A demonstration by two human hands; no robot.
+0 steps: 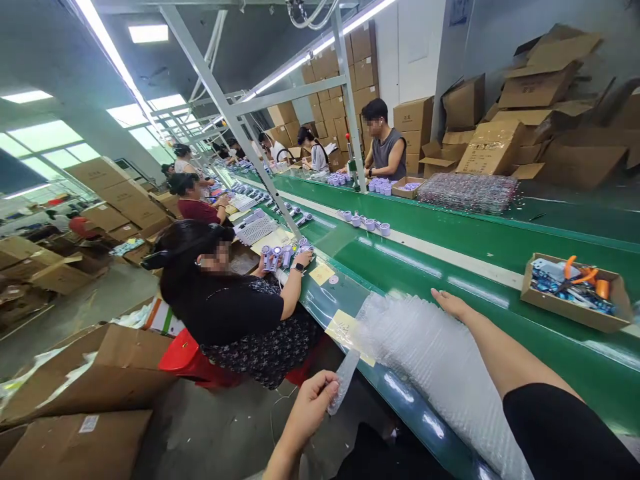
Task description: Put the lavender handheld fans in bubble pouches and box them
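Observation:
A small bubble wrap bag [344, 383] is pinched between the thumb and fingers of my left hand [314, 400], off the table's near edge. A long stack of clear bubble wrap bags [430, 353] lies along the green work table, its front part sloping toward me. Beyond that stack's far side, my right hand [450, 305] is stretched out over the green belt with its fingers extended and nothing in it. A yellow paper note [345, 330] lies at the table edge, partly covered by the stack's left end.
A carton of tools with orange-handled pliers [580, 280] stands on the right. Lilac parts [370, 223] sit along the white strip. A seated co-worker [225, 293] handles lilac devices at the left. Cardboard boxes [80, 373] stand on the floor, and a metal post [250, 140] rises from the line.

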